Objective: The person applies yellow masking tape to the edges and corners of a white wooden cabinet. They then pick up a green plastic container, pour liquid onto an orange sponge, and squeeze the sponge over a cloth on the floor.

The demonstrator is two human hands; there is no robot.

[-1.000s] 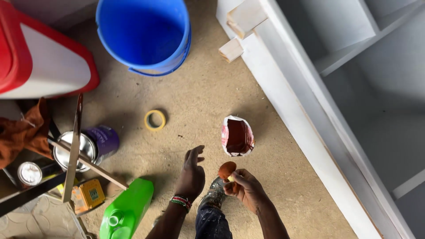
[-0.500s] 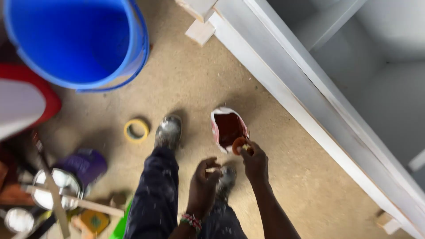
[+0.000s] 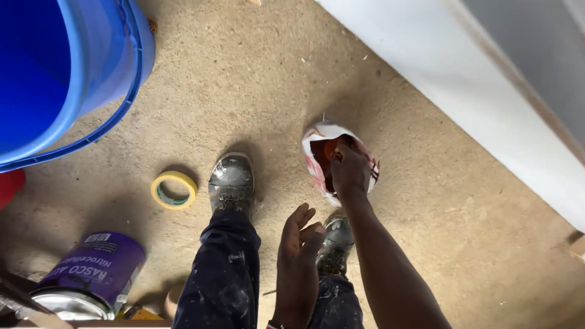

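The left hand (image 3: 297, 263) is held nearest, fingers loosely spread and empty, where half a second ago it was closed near the right. Beyond it the right hand (image 3: 348, 173) has been lowered into the open bag (image 3: 318, 159) on the floor (image 3: 256, 91) (its fingertips are hidden inside, grip untellable), so reddish contents appear reached for

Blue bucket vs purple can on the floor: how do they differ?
The blue bucket stands upright with its open mouth facing up; the purple can lies tipped on its side, its silver end toward the camera. The blue bucket is far larger than the purple can. The blue bucket is plain plastic-looking; the purple can carries a printed label. Both are round containers resting on the same sandy floor, left of the person's paint-spattered legs.
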